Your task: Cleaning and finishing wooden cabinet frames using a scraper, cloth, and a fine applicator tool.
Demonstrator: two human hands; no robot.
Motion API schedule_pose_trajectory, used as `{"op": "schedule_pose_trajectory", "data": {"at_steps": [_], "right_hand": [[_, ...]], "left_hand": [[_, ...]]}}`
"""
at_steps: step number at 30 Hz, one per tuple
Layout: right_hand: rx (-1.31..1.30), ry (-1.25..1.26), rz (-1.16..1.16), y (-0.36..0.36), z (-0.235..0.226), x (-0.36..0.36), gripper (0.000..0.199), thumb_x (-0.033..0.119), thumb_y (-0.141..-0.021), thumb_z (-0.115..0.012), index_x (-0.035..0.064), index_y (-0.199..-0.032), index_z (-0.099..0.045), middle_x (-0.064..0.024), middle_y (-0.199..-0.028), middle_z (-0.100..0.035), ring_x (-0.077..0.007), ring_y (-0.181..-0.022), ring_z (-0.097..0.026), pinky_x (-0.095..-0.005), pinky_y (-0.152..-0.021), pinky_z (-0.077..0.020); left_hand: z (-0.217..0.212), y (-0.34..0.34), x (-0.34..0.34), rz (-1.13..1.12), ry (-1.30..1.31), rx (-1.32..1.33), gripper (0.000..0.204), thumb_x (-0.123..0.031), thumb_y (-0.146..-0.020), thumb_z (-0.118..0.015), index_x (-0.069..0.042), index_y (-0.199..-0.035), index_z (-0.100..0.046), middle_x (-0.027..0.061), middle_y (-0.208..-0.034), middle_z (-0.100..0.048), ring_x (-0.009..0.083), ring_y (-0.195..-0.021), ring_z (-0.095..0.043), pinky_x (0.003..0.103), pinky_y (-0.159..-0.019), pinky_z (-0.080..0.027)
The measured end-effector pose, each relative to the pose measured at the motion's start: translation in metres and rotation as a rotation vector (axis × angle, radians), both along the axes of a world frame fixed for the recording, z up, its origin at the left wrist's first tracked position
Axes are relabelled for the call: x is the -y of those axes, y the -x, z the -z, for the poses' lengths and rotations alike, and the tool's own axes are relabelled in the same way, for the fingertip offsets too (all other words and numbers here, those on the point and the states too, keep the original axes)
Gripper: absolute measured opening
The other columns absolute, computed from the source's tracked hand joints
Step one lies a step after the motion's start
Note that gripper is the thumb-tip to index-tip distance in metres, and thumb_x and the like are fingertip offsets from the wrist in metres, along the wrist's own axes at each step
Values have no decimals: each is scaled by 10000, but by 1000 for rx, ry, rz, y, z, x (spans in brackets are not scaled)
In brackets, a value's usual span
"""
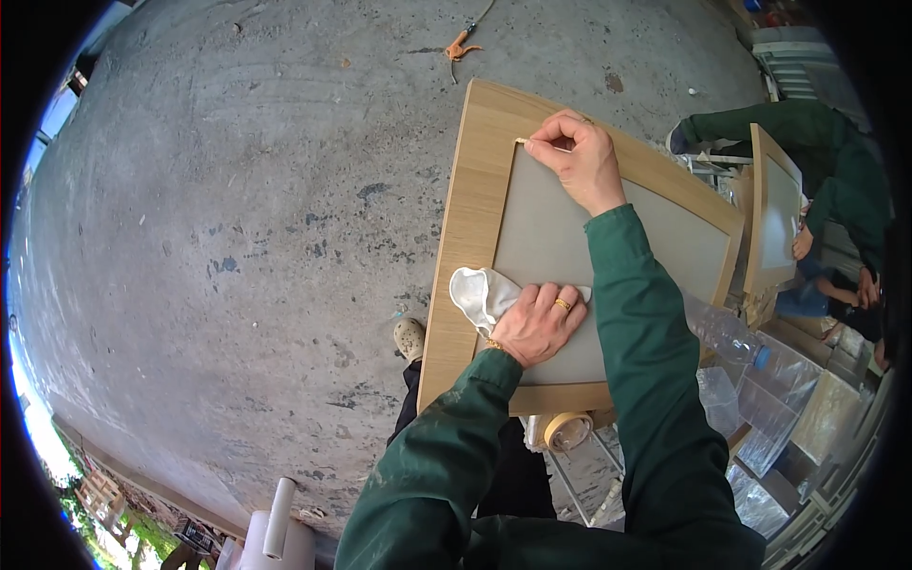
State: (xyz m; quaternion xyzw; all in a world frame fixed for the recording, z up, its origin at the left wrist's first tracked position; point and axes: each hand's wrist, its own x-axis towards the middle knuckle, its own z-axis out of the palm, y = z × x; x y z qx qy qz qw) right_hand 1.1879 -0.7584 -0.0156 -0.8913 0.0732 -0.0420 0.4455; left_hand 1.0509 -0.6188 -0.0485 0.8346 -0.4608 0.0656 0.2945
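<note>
A light oak frame [472, 190] with a flat grey panel [541, 228] lies in front of me, tilted in view. My right hand [578, 157] is at the panel's far left corner, thumb and forefinger pinched on a small pale strip [521, 142] that touches the frame's inner edge. I cannot tell what the strip is made of. Nearer to me, my left hand [540, 326] presses a crumpled white cloth [483, 293] against the panel. Part of the cloth hangs over the frame's left side, and its middle is under my fingers.
An orange air blow gun [460, 47] lies on the concrete floor beyond the frame. A tape roll [568, 431] sits just below the near edge. At right are a clear plastic bottle [736, 337], wrapped boxes and another person with a similar framed panel [774, 209].
</note>
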Motion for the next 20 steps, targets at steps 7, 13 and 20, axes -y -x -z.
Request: {"op": "schedule_pose_trajectory", "data": {"at_steps": [7, 13, 20], "right_hand": [[-2, 18, -5, 0, 7, -3, 110, 55, -718, -688, -18, -698, -608, -44, -741, -586, -133, -659, -592, -250, -627, -483], [-27, -15, -31, 0, 2, 0, 103, 44, -714, -685, -18, -697, -604, -44, -732, -584, -135, -655, -592, -252, -616, -481], [-48, 13, -27, 2, 5, -2, 77, 29, -747, -673, -21, -735, -616, -13, -822, -560, -96, -720, -561, -224, -688, -472]], "left_hand": [[1, 0, 0, 1, 10, -2, 199, -211, -742, -511, -102, -898, -567, 26, -893, -483, 164, -751, -472, 276, -631, -386], [-2, -2, -1, 2, 12, -6, 193, -196, -741, -521, -110, -905, -574, 20, -872, -476, 153, -728, -472, 271, -613, -388], [-1, 0, 0, 10, -4, -9, 205, -214, -741, -512, -105, -905, -568, 30, -907, -489, 164, -763, -478, 281, -635, -386]]}}
